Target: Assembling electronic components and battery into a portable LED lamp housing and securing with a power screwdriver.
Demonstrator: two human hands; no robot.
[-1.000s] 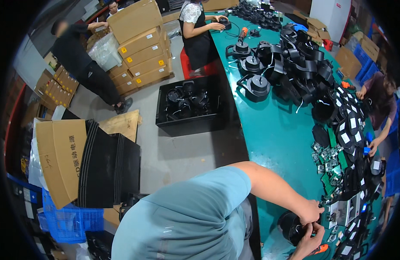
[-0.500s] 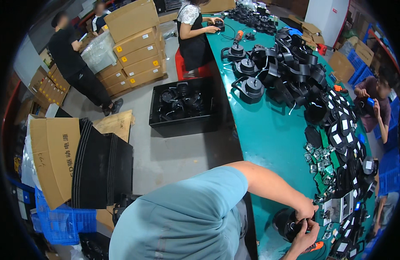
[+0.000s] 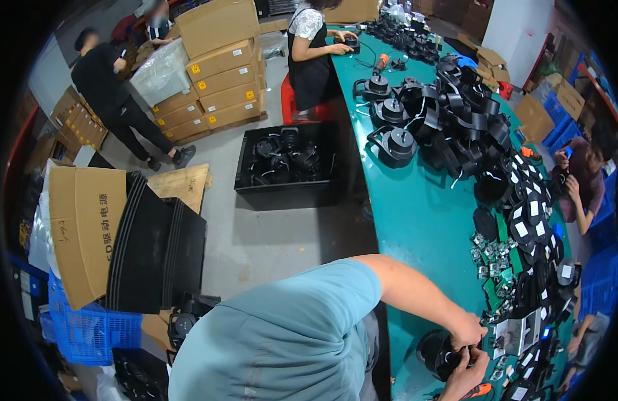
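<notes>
The black housing (image 3: 429, 350) sits on the green table (image 3: 426, 244), at the near end, with the left hand (image 3: 465, 330) and right hand (image 3: 468, 373) meeting over its right side. The fingers bunch close together there, but they hide the contact; I cannot tell what either hand pinches, or how firmly. If neither steadies the housing, a push from one side could turn or slide it. Working in so tight a space, the fingers could also fumble a small part into it unseen. The orange tool (image 3: 481, 389) lies just beside the right hand, where a wrist could knock it. To the right, the metal bracket (image 3: 516, 335) and boards (image 3: 497, 257) crowd close, so a swinging elbow could scatter them
</notes>
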